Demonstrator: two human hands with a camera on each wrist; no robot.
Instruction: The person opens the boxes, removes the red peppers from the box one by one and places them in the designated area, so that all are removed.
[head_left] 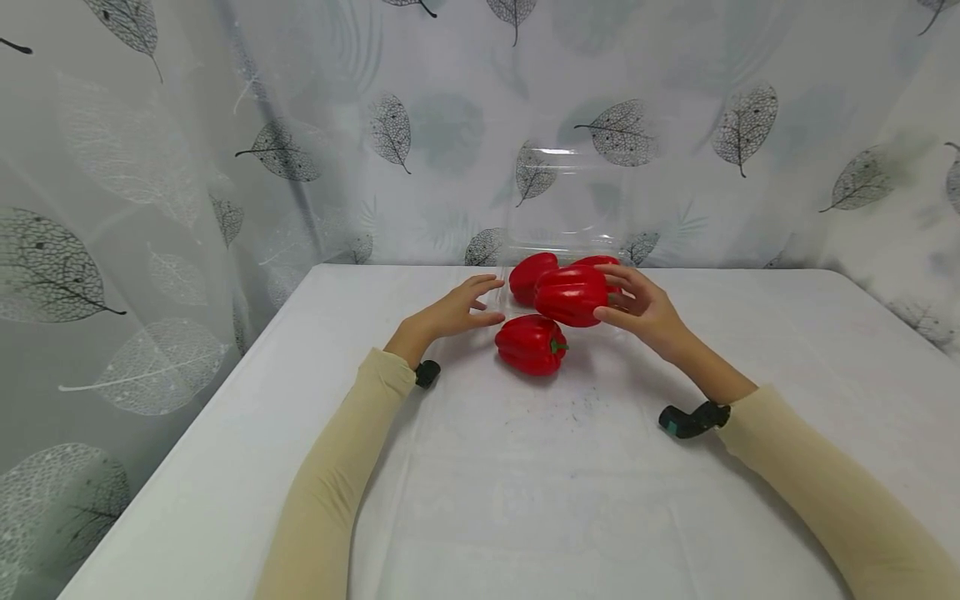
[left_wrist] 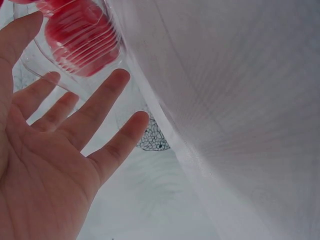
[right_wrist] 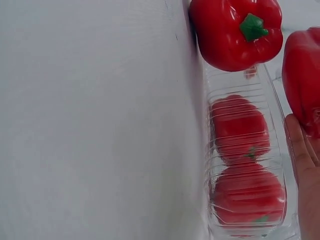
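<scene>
A red bell pepper point(head_left: 572, 296) with lengthwise ridges is held by my right hand point(head_left: 647, 310), thumb below and fingers at its right side, over a clear plastic box point(right_wrist: 235, 89). Through the ribbed wall in the right wrist view show two more red peppers, an upper one point(right_wrist: 240, 127) and a lower one point(right_wrist: 247, 195). Another pepper point(head_left: 529, 345) with a green stem lies on the table in front of the box. At the box's left side, my left hand point(head_left: 459, 310) has its fingers spread and holds nothing.
The box's clear lid point(head_left: 566, 200) stands raised at the back, before a leaf-patterned curtain point(head_left: 442, 125). A white cloth covers the table point(head_left: 525, 500). Each wrist wears a dark device, the right one point(head_left: 690, 419) jutting toward the middle.
</scene>
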